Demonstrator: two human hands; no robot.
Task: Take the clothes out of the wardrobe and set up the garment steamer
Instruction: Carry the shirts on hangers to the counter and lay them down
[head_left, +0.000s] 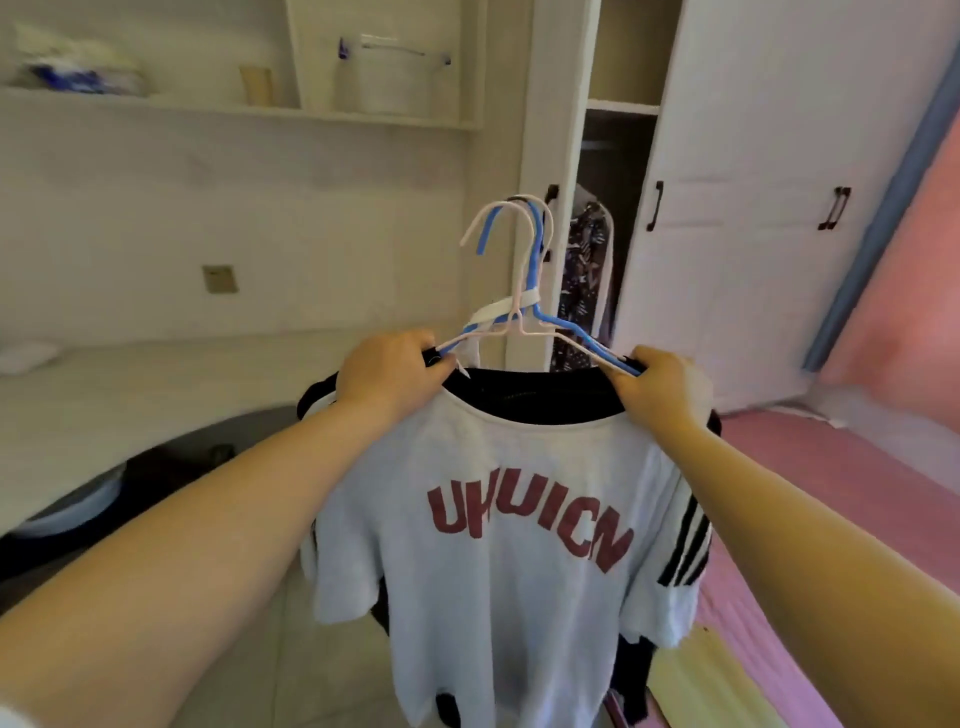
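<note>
Left hand (389, 374) and right hand (662, 387) each grip a shoulder of the bundled hangers (524, 291), holding the white lettered T-shirt (498, 545) and dark garments clear of the open wardrobe (597, 208). No garment steamer visible; setup apparently remains.

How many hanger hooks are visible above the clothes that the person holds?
3: a pink hook at the left, a blue hook beside it, and a white hook at the right, all bunched together above the white T-shirt. More hangers may be hidden behind them.
</note>
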